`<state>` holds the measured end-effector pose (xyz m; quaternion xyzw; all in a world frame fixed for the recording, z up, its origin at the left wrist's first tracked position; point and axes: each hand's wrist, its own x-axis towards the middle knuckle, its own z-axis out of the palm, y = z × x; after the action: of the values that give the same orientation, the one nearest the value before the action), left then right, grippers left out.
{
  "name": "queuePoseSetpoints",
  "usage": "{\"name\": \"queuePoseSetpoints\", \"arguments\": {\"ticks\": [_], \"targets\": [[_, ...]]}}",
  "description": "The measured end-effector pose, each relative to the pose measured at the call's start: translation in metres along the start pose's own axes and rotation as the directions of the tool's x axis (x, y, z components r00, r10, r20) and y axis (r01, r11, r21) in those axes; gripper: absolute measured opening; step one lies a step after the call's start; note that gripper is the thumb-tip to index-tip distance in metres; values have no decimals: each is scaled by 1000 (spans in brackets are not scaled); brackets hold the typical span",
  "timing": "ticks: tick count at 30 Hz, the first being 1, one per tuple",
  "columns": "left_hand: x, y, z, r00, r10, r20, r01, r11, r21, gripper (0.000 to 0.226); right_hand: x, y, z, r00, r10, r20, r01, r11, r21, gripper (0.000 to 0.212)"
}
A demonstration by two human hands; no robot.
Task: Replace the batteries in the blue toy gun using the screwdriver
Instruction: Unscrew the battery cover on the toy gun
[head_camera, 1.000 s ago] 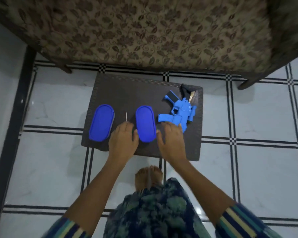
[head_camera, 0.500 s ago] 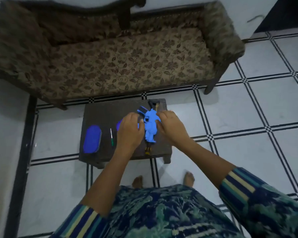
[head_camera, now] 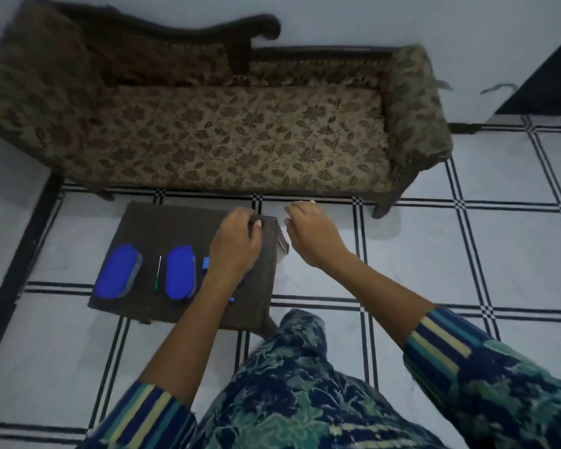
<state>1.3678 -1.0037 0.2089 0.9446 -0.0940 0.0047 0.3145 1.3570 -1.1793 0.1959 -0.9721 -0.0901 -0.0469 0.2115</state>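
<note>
The blue toy gun (head_camera: 206, 264) lies on the right part of a low dark woven stool (head_camera: 162, 222), almost wholly hidden under my left hand (head_camera: 237, 246). Only small blue bits show at the hand's left edge and by the wrist. My left hand's fingers curl over the gun, with the thumb on a dark part at its far end. My right hand (head_camera: 310, 233) hovers just right of the stool's far corner with loosely curled fingers and nothing visible in it. A thin screwdriver (head_camera: 157, 275) with a green handle lies between two blue oval boxes.
Two blue oval boxes (head_camera: 119, 270) (head_camera: 180, 272) sit on the stool's left half. A floral sofa (head_camera: 240, 137) stands right behind the stool. White tiled floor with black lines surrounds it. My patterned clothing fills the bottom of the view.
The view has pulled back and up. My right hand has let go of the gun and moved off to the right. My left hand stays on the gun on the stool.
</note>
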Motion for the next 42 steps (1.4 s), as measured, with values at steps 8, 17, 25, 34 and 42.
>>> {"name": "queuePoseSetpoints", "arguments": {"ticks": [8, 17, 25, 34, 42], "targets": [[108, 9, 49, 978, -186, -93, 191, 981, 45, 26, 123, 80, 6, 969, -238, 71, 240, 971, -15, 22], [220, 12, 44, 874, -418, -249, 434, 901, 10, 25, 289, 115, -18, 825, -522, 218, 528, 849, 34, 17], [284, -17, 38, 586, -689, -427, 717, 686, -124, 39, 419, 82, 15, 528, -802, 280, 775, 590, 226, 21], [280, -10, 38, 91, -833, -546, 878, 326, -351, 32, 474, 21, 55, 39, -949, 314, 857, 193, 478, 33], [223, -20, 30, -266, -790, -552, 853, 75, -517, 29, 430, -50, 94, -214, -938, 272, 790, -2, 613, 32]]}}
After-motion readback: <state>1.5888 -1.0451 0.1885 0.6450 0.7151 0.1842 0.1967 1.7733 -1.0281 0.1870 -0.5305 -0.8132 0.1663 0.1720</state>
